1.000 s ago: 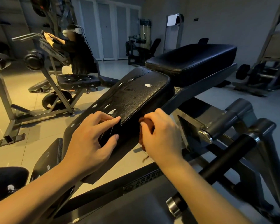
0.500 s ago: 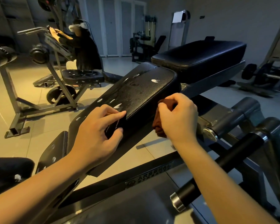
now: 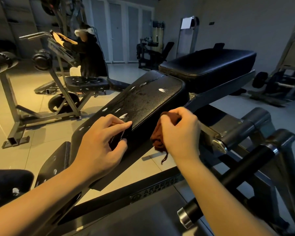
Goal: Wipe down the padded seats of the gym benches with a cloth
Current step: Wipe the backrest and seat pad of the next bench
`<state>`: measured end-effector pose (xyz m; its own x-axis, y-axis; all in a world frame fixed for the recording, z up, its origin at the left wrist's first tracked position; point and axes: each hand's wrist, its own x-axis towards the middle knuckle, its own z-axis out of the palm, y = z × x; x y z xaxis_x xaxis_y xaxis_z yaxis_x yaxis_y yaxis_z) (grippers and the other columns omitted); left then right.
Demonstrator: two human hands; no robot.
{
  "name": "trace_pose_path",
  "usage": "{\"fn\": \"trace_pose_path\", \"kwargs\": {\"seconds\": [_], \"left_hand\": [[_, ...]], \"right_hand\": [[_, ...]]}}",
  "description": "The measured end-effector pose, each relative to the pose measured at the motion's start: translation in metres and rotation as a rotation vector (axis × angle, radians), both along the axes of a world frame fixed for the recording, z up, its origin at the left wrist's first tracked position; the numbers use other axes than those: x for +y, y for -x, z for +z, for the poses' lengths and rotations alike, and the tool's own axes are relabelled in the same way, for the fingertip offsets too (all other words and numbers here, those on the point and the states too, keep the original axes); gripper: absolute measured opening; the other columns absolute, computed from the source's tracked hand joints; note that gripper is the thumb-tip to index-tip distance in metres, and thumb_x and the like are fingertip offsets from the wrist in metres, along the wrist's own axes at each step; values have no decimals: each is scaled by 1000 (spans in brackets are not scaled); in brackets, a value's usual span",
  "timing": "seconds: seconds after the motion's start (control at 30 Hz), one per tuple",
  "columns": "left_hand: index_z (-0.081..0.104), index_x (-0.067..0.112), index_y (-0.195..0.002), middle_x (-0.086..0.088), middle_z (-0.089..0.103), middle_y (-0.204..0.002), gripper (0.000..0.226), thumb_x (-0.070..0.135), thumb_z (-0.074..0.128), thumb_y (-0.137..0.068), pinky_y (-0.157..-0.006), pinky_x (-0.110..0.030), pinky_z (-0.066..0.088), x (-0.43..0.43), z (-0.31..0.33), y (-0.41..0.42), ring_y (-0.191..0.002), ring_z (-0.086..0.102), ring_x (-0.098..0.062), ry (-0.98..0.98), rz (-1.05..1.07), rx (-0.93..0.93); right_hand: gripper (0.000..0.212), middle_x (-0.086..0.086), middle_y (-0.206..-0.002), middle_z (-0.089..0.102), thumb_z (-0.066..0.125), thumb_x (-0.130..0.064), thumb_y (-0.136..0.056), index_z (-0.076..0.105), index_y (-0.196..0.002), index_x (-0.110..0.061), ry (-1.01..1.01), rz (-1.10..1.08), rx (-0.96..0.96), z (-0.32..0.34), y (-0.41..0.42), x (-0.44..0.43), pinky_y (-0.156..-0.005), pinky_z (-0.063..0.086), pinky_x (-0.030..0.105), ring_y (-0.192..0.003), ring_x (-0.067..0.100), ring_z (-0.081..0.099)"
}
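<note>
1. At the far left a second person [image 3: 88, 53] leans over another machine, above its small seat [image 3: 87, 83] dotted with pale spots.
2. The left hand [image 3: 100, 145] holds the low near end of the sloping pad [image 3: 148, 101]. Its index finger lies across the top and its thumb is tucked against the end face, so it steadies the pad rather than wipes it.
3. The sloping pad's long axis runs from that low end by the left hand up and away to the right, ending just short of the flat pad. Its top carries pale spots. In this dim light they may be wear or residue, I cannot tell which.
4. The cloth [image 3: 159, 142], rust-brown and bunched, is pressed against the pad's right side edge, with a loose thread hanging below.
5. The right hand [image 3: 181, 133] grips the cloth, fingers curled around it. It is the nearer hand to the unwiped top, which lies up and to its left, so the next stroke probably needs the cloth lifted over the edge and drawn along the slope.
6. The flat pad [image 3: 209, 65] sits beyond, higher and well apart from both hands.
</note>
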<state>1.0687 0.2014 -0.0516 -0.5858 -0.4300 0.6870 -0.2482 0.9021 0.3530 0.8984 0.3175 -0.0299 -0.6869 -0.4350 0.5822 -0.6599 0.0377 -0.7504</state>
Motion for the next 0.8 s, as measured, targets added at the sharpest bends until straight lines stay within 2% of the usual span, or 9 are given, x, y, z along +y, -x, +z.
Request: {"fn": "trace_pose_path", "kwargs": {"seconds": [0.13,0.23,0.3,0.37,0.47,0.53,0.63,0.73,0.8], "left_hand": [[70,27,-127,13,59,-109,47,43,49,-88,-83,-22,44,1,1,3,-103,53,-7,-23,9,39],[71,27,-125,13,59,-109,47,44,49,-88,-83,-22,44,2,1,3,-103,53,-7,-29,10,45],[71,27,-126,13,59,-109,47,44,49,-87,-84,-22,45,2,1,3,-103,54,-8,-29,4,43],[71,26,-126,13,59,-109,48,43,49,-87,-84,-23,45,1,2,3,-103,53,-8,-24,-3,40],[71,27,-126,14,58,-109,48,43,49,-87,-83,-25,46,0,1,2,-103,52,-6,-12,-1,42],[70,29,-126,15,58,-109,47,44,48,-87,-83,-25,46,0,1,2,-103,52,-6,-21,-1,44],[70,30,-126,15,58,-110,47,45,48,-88,-85,-26,47,-1,2,2,-105,53,-7,-28,0,33],[69,33,-127,16,59,-111,44,42,51,-88,-88,-28,50,-1,1,1,-107,54,-6,-69,-27,45],[70,32,-127,15,60,-112,41,34,56,-89,-90,-33,52,-4,1,0,-110,55,-9,-99,-46,56]], "right_hand": [[8,-9,-83,65,65,-26,-96,65,-89,-23,-53,44,25,-6,-4,-1,-65,59,25,-80,5,65],[5,-7,-86,66,65,-22,-97,66,-92,-20,73,9,-52,13,13,3,-62,56,16,-77,1,66],[4,-7,-88,66,65,-23,-96,67,-94,-20,118,-40,-34,16,15,2,-66,58,19,-81,3,65],[3,-10,-87,64,64,-24,-96,64,-93,-23,80,-23,-12,4,2,-3,-70,60,27,-83,4,64],[4,-13,-86,61,65,-26,-96,64,-92,-26,-34,85,30,-16,-22,-5,-67,55,19,-84,1,62],[3,-11,-86,63,65,-23,-96,65,-93,-24,51,69,12,-5,-16,-2,-64,57,21,-81,3,66],[4,-8,-92,65,63,-18,-99,63,-103,-16,275,17,-166,30,22,5,-57,55,15,-77,-2,69],[10,-9,-102,63,64,-22,-98,62,-107,-19,296,-114,-79,30,30,2,-74,59,21,-94,5,65],[9,-12,-101,60,65,-22,-97,60,-104,-23,241,-54,-35,5,3,-7,-76,56,21,-96,1,61]]}}
